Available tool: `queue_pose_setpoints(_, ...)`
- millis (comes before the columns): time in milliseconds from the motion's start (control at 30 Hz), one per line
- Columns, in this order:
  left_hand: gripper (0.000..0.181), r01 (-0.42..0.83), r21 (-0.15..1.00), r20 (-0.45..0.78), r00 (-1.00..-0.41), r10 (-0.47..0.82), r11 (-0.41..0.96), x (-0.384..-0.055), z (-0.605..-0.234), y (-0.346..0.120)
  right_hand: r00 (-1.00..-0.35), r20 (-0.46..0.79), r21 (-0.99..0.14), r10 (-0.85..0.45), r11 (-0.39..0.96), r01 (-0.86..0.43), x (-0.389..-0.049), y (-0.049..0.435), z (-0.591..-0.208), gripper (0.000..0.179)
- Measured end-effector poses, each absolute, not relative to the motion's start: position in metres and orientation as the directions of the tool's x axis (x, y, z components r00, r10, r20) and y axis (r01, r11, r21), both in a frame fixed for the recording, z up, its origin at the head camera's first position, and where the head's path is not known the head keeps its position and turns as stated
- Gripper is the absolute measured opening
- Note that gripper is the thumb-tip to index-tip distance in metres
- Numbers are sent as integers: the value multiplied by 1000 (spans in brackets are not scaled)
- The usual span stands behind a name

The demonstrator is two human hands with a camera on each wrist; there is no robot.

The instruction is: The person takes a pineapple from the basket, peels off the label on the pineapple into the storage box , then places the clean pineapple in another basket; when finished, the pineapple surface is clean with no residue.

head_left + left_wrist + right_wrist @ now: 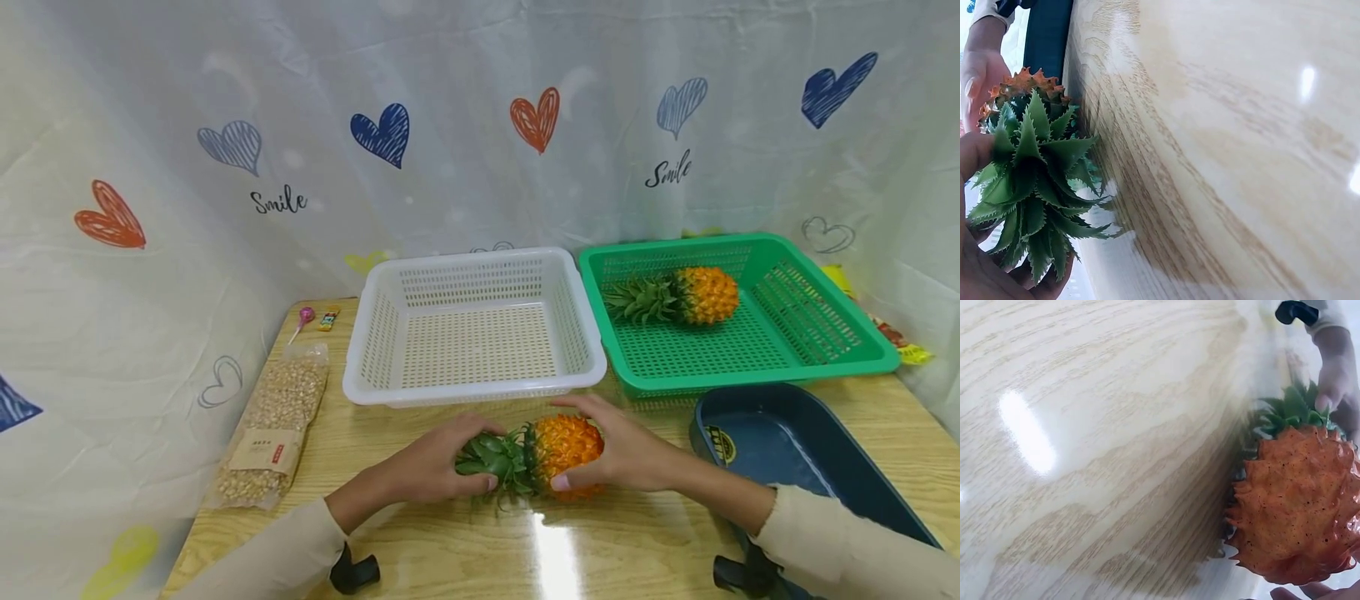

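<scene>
A small pineapple [564,454] with orange skin lies on its side on the table in the head view, its green leaves pointing left. My left hand [429,463] holds the leafy crown, thumb on the near side and fingers behind it. My right hand [632,451] grips the fruit's body from the right, thumb in front. Spiky leaves [1032,181] fill the space between left thumb and fingers in the left wrist view. The orange body [1300,503] stands out in the right wrist view, where only a few right fingertips show.
Behind the hands stands a white basket [480,395]. Right of it, a green basket [840,298] contains another pineapple [707,295]. A dark blue tray [780,421] sits at right. At left lie a bag of grains [281,400], a lollipop [306,315] and a small wrapped candy [328,319].
</scene>
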State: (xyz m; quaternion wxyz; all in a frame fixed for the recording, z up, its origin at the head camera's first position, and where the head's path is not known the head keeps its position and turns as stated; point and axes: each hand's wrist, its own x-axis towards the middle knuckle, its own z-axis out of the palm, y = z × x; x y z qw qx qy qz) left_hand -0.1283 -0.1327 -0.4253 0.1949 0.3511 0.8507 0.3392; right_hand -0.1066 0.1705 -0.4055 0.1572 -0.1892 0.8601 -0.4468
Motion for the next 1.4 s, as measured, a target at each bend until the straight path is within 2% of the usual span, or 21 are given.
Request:
queue_pose_setpoints(300,54,486,704,-72,-676,733,518,-129,-425,-133,-856,-118,-859,-503,484,-166,-110,165,-411,98)
queue_pose_setpoints(567,54,495,696,-68,-675,734,520,-129,-425,-133,-828,-64,-846,-557,470,-251,-112,162,-413,91)
queue_pose_setpoints(967,54,497,696,-65,-675,735,518,-129,-427,-132,-818,-57,-860,-572,444,-251,-113,162,-417,81)
queue_pose_setpoints(1400,57,470,715,-93,-669,737,517,-128,-424,-134,-819,-110,-834,-564,500,-232,-114,161,-415,78)
